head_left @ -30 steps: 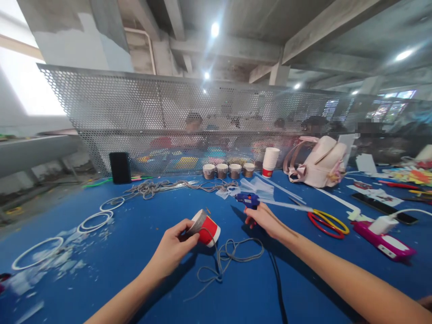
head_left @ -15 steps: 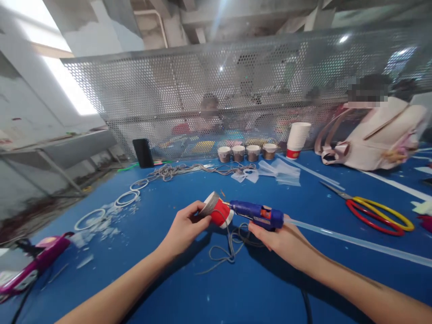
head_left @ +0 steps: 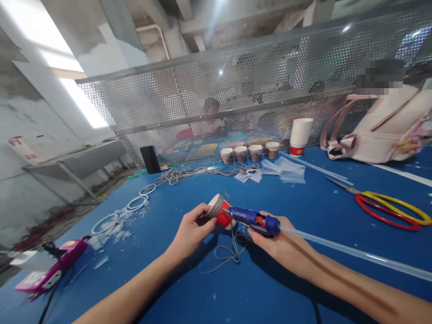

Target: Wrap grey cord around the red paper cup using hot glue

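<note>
My left hand (head_left: 195, 227) grips a small red and white paper cup (head_left: 224, 218), tilted on its side, with grey cord wound around its rim end. My right hand (head_left: 278, 240) is closed around a blue hot glue gun (head_left: 251, 219), whose nozzle points left and meets or nearly meets the cup's side. A long clear glue stick (head_left: 337, 249) sticks out of the gun's back end. Loose grey cord (head_left: 232, 256) trails from the cup onto the blue table (head_left: 189, 292).
Several cord-wrapped cups (head_left: 255, 153) line the back beside a stack of paper cups (head_left: 300, 137). Scissors (head_left: 388, 209) and a backpack (head_left: 381, 135) lie right. White rings (head_left: 137, 203), a phone (head_left: 150, 159) and a purple power strip (head_left: 56, 267) are left. A perforated screen (head_left: 189, 99) stands behind.
The glue gun has tipped and its nozzle has shifted across the cup's side towards the wound cord. My view has tilted slightly, and both hands still hold the same things.
</note>
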`<state>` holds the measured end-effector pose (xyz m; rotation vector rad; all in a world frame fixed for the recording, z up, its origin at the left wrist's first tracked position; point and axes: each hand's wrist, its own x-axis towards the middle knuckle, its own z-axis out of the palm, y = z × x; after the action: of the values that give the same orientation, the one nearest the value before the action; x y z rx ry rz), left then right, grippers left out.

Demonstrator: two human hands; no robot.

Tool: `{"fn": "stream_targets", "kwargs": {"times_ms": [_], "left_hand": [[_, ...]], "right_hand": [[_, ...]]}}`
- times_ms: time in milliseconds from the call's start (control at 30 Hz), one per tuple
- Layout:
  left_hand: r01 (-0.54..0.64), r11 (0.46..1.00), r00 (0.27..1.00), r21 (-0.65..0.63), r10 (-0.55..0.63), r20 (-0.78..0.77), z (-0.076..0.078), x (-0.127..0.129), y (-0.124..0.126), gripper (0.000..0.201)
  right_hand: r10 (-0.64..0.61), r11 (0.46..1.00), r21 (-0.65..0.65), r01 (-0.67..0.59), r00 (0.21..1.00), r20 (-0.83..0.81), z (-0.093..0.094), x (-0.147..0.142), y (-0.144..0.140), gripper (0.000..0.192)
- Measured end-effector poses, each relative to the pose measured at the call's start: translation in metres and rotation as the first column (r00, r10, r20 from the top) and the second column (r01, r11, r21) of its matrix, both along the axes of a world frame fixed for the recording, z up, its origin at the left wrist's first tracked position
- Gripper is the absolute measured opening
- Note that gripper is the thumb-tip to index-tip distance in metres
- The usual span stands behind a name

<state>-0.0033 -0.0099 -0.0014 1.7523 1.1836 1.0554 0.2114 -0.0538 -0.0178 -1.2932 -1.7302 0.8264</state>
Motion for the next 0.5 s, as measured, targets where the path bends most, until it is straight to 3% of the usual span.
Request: {"fn": "stream_targets", "kwargs": {"times_ms": [133,500], "left_hand": [[-0.007,0.999,1.0,0.048,0.007,-0.014,-0.0006,0.0009,-0.0009,0.008],[-0.007,1.0,1.0,0.027,0.007,-0.005,0.005,0.0047,-0.0054,0.008]], "right_hand": [[-0.021,1.0,-0.001,0.021,0.998,0.06,0.0024,-0.0022,-0.0016,0.016],[-0.01,0.998,0.07,0.002,0.993,0.114,0.0073,-0.0038,-0.0052,0.015]]}}
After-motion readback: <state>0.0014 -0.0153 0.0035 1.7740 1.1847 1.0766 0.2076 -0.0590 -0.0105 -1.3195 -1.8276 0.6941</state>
